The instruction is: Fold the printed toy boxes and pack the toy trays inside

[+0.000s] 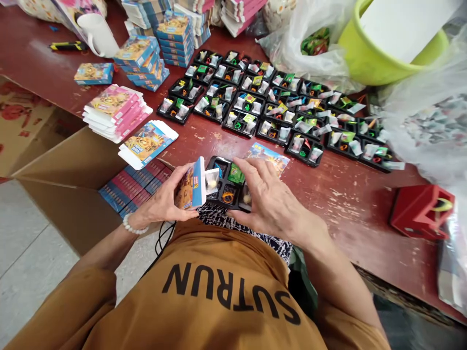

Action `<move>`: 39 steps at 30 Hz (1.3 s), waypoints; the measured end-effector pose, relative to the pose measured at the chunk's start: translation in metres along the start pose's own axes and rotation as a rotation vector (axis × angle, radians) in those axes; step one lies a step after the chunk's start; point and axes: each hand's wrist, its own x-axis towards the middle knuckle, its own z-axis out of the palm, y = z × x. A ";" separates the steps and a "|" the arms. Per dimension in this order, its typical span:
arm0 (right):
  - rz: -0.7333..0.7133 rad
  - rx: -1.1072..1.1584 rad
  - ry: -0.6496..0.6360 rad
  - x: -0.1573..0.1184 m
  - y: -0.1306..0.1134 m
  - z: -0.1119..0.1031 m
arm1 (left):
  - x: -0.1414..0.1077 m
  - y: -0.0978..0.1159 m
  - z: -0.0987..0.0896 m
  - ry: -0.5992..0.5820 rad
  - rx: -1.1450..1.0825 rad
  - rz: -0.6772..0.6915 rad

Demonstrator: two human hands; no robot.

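My left hand (pixel 166 197) grips a small blue printed box (pixel 192 187), its open end facing right. In my right hand (pixel 268 199) is a black compartment tray (pixel 220 198), held by its right part. The tray carries a white packet, a green packet (pixel 236 174) and an orange ring-like piece (pixel 228 195). Its left end meets the box's opening; how far it reaches inside I cannot tell. My fingers hide the tray's right side. A printed blue sheet (pixel 270 158) lies on the table just beyond my right hand.
Several filled black trays (pixel 239 121) stand in rows behind. Flat blue (pixel 149 143) and pink cartons (pixel 113 104) lie left, near stacked finished boxes (pixel 136 51) and a white mug (pixel 98 34). A cardboard carton (pixel 58 194) holds boxes below. A red dispenser (pixel 419 211) stands right, a green tub (pixel 394 70) behind.
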 end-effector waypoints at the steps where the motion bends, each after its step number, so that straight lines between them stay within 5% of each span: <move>1: 0.005 0.005 -0.015 0.002 -0.002 0.002 | -0.001 0.000 -0.002 0.003 0.020 0.020; 9: -0.006 0.029 -0.067 0.011 -0.010 0.010 | -0.003 -0.004 -0.001 0.072 0.171 0.075; 27: -0.037 0.089 -0.062 0.025 -0.009 0.014 | -0.005 -0.007 -0.010 0.101 -0.023 0.002; 39: -0.117 0.086 -0.092 0.035 -0.006 0.017 | -0.003 -0.015 -0.027 -0.004 0.117 -0.017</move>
